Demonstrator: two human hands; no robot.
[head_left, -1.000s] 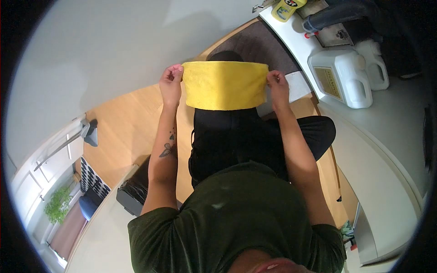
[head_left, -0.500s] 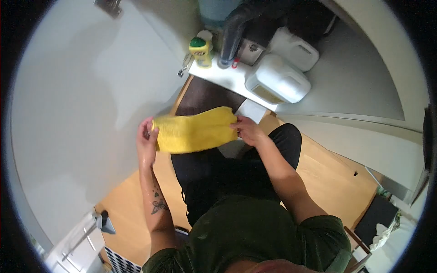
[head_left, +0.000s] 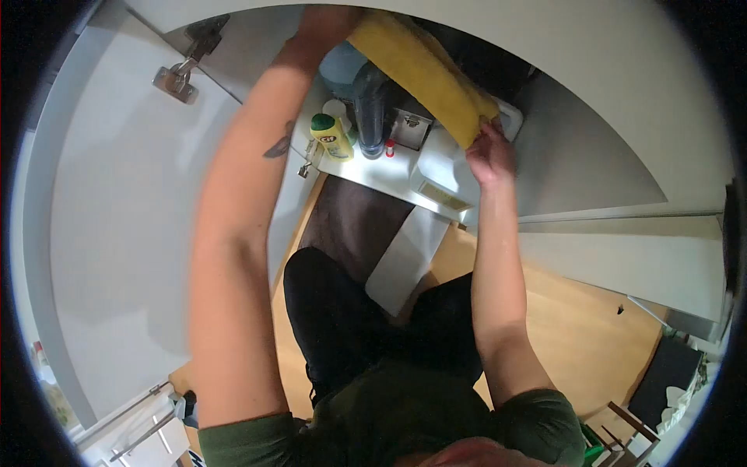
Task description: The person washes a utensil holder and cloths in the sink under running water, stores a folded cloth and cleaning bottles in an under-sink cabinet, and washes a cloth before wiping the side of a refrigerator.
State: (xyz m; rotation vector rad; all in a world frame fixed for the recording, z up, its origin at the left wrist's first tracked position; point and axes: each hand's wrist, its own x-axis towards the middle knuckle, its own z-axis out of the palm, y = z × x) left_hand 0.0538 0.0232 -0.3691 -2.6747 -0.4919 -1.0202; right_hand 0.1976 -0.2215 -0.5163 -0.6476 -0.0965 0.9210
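A yellow cloth [head_left: 424, 74] stretches slantwise inside the open cabinet, from top centre down to the right. My right hand [head_left: 492, 156] pinches its lower end, close to a large white jug [head_left: 445, 167]. At the cloth's upper end is my left hand [head_left: 331, 25], raised high into the cabinet; its fingers are mostly hidden, but the cloth hangs from it. Below the cloth stand a yellow Cif bottle with a green cap [head_left: 332, 138], a grey drain pipe [head_left: 371, 109] and a small red-and-white item [head_left: 390, 148].
A white cabinet door [head_left: 140, 202] stands open on the left, with a metal hinge [head_left: 183, 78] near its top. The white cabinet shelf [head_left: 366, 175] has its front edge above my knees. A pale flat panel [head_left: 408, 261] leans between my legs.
Both my hands have moved up and forward, carrying the yellow cloth from above my lap into the cabinet. The cloth is now tilted, its left end higher.
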